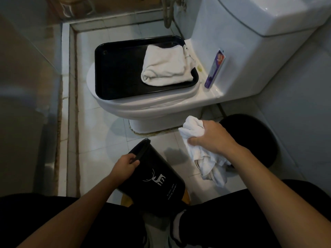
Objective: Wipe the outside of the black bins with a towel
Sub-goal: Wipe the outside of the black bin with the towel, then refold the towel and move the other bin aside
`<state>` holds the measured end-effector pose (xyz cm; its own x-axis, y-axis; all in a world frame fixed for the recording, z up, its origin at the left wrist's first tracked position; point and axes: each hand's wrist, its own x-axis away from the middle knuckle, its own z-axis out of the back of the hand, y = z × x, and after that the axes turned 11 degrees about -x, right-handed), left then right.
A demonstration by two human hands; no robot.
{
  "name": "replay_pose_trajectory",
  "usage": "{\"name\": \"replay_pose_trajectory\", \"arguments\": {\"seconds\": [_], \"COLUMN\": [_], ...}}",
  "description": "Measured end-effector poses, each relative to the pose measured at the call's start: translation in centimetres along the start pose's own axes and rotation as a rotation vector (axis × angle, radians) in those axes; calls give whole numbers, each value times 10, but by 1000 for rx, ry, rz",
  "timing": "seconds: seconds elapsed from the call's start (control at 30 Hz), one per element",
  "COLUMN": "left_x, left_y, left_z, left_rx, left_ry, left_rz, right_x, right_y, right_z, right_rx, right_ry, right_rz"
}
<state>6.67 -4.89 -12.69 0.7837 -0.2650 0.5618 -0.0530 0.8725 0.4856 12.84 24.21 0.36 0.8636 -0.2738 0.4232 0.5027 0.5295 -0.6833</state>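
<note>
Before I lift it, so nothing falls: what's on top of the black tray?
A folded white towel lies on the black tray, towards its right end. Anything beneath the towel is covered.

Small black bin (157, 178), white deer print, tilted on floor; second black bin (254, 136) right; crumpled white towel (202, 154) between.

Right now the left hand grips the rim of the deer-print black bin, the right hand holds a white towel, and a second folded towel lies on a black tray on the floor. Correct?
Not quite. The head view shows the black tray with the folded towel resting on the closed toilet lid, not on the floor. The rest holds: the left hand grips the rim of the deer-print bin, and the right hand holds the white towel.
</note>
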Motion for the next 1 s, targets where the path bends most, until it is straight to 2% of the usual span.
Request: {"name": "replay_pose_trajectory", "arguments": {"seconds": [0.47,0.6,0.77,1.0], "left_x": [-9,-9,-7,-12], "left_y": [-66,-84,-92,-123], "left_z": [82,88,79,55], "left_rx": [-317,-447,-532,-623], "left_ry": [365,419,340,214], "left_rz": [225,219,161,242], "right_x": [-1,-3,-8,-9], "right_y": [-9,-5,-4,-9], "right_z": [-12,-15,-18,-21], "right_rx": [41,-3,-81,-487], "right_ry": [-9,-13,3,24], "right_rz": [69,86,64,40]}}
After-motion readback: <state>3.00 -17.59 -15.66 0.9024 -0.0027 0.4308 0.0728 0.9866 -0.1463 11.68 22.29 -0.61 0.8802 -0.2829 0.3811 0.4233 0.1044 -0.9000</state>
